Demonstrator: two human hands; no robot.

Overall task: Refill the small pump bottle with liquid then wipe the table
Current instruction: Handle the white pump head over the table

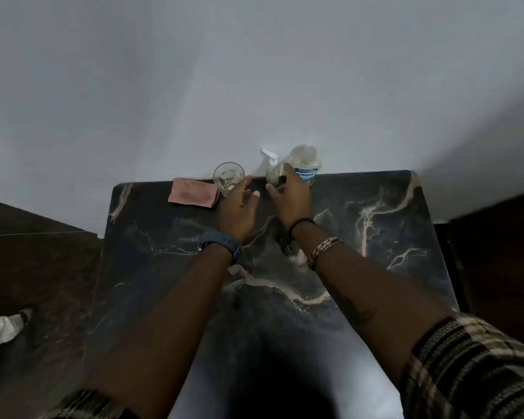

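clear pump bottle (272, 172) first: we steady its base with our relaxed, empty left hand (239, 207); right hand (292, 196), loosely spread and empty, unscrews.

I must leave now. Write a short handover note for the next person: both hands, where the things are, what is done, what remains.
Left hand: open, reaching beside the glass, holding nothing.
Right hand: open, reaching at the small pump bottle; no grip visible.
The large bottle stands behind, by the wall. The pink cloth lies left of the glass on the table.
Done: nothing visibly; pump is on.
Left: refill, then wipe.
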